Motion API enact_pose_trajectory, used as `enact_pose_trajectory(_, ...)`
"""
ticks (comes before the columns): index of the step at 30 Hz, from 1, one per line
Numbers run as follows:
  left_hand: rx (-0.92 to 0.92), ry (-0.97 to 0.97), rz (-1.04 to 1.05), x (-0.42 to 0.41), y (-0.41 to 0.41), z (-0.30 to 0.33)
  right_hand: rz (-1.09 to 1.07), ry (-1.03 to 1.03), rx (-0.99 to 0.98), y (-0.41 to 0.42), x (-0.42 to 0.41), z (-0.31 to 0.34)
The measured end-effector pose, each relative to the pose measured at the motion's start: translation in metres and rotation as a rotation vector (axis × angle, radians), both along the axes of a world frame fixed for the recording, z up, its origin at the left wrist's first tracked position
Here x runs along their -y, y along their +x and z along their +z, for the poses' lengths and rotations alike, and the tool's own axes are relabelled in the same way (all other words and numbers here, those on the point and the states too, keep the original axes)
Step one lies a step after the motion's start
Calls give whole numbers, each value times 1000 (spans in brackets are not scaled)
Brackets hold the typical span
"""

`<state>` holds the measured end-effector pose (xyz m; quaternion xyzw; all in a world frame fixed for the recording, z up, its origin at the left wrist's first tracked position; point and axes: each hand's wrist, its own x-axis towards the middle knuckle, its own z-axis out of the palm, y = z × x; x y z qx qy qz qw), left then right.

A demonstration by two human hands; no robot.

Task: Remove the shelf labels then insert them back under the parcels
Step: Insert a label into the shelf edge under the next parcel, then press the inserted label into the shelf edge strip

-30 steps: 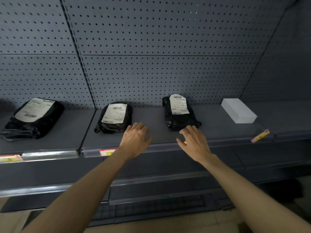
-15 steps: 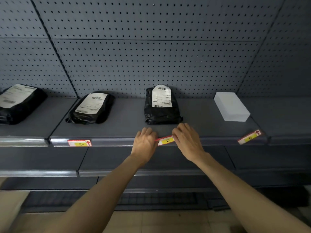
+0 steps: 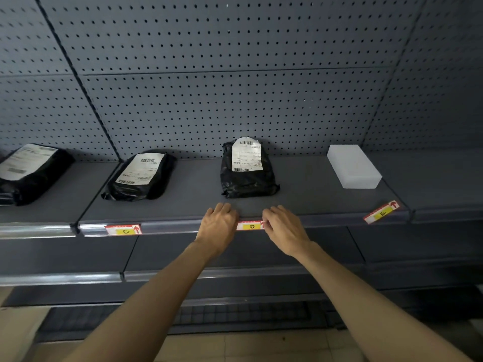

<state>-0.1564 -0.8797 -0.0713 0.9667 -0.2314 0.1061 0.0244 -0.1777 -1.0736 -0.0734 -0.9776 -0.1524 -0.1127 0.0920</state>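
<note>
A red-and-yellow shelf label marked D [image 3: 250, 226] sits level in the front rail of the grey shelf [image 3: 308, 197], below a black parcel [image 3: 248, 169]. My left hand [image 3: 218, 227] holds its left end and my right hand [image 3: 283, 227] holds its right end, fingers curled over the rail. Label C [image 3: 123, 229] sits in the rail under another black parcel [image 3: 141, 175]. Label E [image 3: 381, 211] hangs tilted at the rail below a white box [image 3: 352, 165]. A third black parcel [image 3: 28, 171] lies at the far left.
A pegboard wall [image 3: 235, 74] backs the shelf. Lower dark shelves [image 3: 235, 273] run below the rail, with a tiled floor [image 3: 235, 346] at the bottom. The shelf surface between the parcels is bare.
Both hands came down from above the shelf onto the front rail. Label D, tilted between the hands half a second ago, now lies level in the rail.
</note>
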Motion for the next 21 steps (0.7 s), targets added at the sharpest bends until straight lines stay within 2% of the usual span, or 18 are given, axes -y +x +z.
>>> enact_pose_trajectory(9, 69, -101, -47, 39, -2, 44, -154, 6, 100, -28, 88, 29)
enact_pose_trajectory(16, 90, -134, -117, 148, -8, 48, -281, -39, 122, -46, 205, 42)
enact_pose_trajectory(21, 66, -140, -123, 235, -14, 36, -278, -24, 85, -44, 279, 40)
